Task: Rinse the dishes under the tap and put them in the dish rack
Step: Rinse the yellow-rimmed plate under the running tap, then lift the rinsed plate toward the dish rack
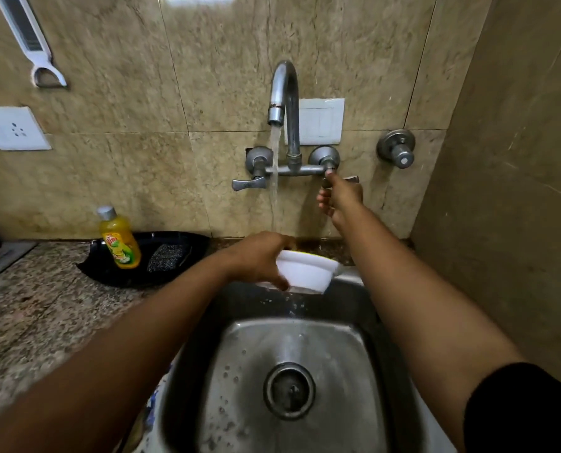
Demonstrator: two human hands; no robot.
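Observation:
My left hand grips a white bowl by its rim, over the back edge of the steel sink. Water runs from the curved tap down into the bowl and spills off it into the basin. My right hand is raised to the right tap handle, fingers curled round it. The left tap handle is untouched. No dish rack is in view.
A yellow dish soap bottle and a scrub pad sit on a black tray on the granite counter at left. A peeler hangs on the wall. A side wall stands close on the right.

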